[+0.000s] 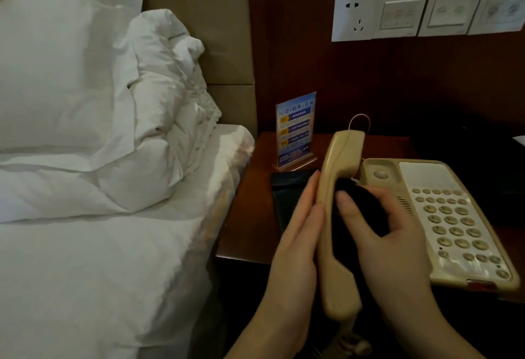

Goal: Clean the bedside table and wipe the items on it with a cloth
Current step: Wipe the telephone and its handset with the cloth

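My left hand [295, 233] flat against the beige handset [338, 216] at lower centre, my right hand [380, 233] clutching a dark cloth [355, 216], largely hidden, phone base [443, 216] on the desk [250, 216] at right.

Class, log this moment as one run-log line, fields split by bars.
step: wiping handset | left hand: steadies handset, fingers straight | right hand: grips dark cloth against handset | phone base: on table, handset off

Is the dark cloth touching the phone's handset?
Touching. The head view shows the right hand pressing the dark cloth against the handset, with no gap visible between them.
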`<state>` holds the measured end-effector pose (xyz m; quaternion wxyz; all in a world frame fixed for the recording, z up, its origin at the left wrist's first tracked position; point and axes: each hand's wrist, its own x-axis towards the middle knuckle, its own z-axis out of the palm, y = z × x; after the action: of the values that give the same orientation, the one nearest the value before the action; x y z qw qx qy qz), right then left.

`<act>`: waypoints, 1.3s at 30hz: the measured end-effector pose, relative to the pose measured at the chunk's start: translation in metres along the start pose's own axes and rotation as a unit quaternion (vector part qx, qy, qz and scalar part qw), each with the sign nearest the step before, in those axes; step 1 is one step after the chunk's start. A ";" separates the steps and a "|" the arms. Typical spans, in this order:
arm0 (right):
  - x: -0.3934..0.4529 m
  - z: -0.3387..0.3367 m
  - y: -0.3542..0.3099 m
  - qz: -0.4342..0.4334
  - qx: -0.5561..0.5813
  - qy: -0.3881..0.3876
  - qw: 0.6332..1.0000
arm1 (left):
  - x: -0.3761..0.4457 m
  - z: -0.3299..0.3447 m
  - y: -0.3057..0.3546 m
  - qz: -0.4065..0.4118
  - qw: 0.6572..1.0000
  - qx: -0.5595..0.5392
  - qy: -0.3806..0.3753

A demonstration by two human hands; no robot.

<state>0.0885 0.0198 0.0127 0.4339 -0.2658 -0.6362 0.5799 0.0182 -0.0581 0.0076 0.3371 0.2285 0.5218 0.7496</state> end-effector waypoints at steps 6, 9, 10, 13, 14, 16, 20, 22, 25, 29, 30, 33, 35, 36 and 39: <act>-0.010 0.001 -0.008 0.004 -0.069 -0.194 0.979 | -0.008 -0.014 0.005 0.012 0.997 -0.019 0.070; -0.005 0.003 -0.002 -0.003 -0.079 -0.088 0.993 | -0.008 -0.007 0.005 -0.007 0.999 0.009 0.043; -0.003 0.004 -0.001 -0.004 -0.072 -0.043 0.996 | -0.009 -0.003 0.004 -0.013 0.999 0.016 0.027; -0.004 0.004 0.000 0.000 -0.048 -0.006 0.999 | -0.010 0.000 0.003 -0.001 0.999 0.032 0.019; -0.005 0.004 0.000 0.008 -0.045 -0.045 0.998 | -0.009 -0.003 0.004 0.003 0.999 0.028 0.039; -0.007 0.002 -0.002 0.046 -0.030 -0.169 0.984 | -0.009 -0.011 0.006 0.015 0.996 0.012 0.091; -0.007 -0.001 -0.002 0.021 -0.044 -0.183 0.982 | -0.008 -0.010 0.010 0.020 0.996 0.021 0.085; -0.007 -0.001 -0.002 -0.016 -0.032 -0.084 0.996 | -0.010 -0.002 0.007 0.015 0.998 0.046 0.043; -0.005 0.001 -0.004 -0.042 -0.027 -0.018 0.999 | -0.013 0.006 -0.001 0.029 0.997 0.066 0.022; -0.001 0.004 0.006 -0.035 -0.049 -0.013 0.998 | -0.012 0.002 -0.006 0.080 0.992 0.086 0.050; 0.000 0.004 0.008 -0.028 -0.049 -0.010 0.998 | -0.011 0.001 -0.005 0.088 0.990 0.098 0.049; 0.001 0.004 0.010 -0.029 -0.055 -0.022 0.998 | -0.010 -0.002 -0.005 0.105 0.985 0.130 0.045; 0.001 0.002 0.007 -0.044 -0.056 -0.037 0.997 | -0.010 -0.004 -0.004 0.110 0.983 0.141 0.041; 0.001 0.001 0.006 -0.050 -0.058 -0.041 0.996 | -0.010 -0.005 -0.003 0.112 0.982 0.146 0.037; 0.003 0.000 0.006 -0.035 -0.050 -0.029 0.998 | -0.011 -0.006 -0.004 0.114 0.980 0.160 0.035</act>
<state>0.0856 0.0232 0.0073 0.4213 -0.2480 -0.6856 0.5393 0.0225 -0.0694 0.0020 0.1896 0.3110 0.6170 0.6976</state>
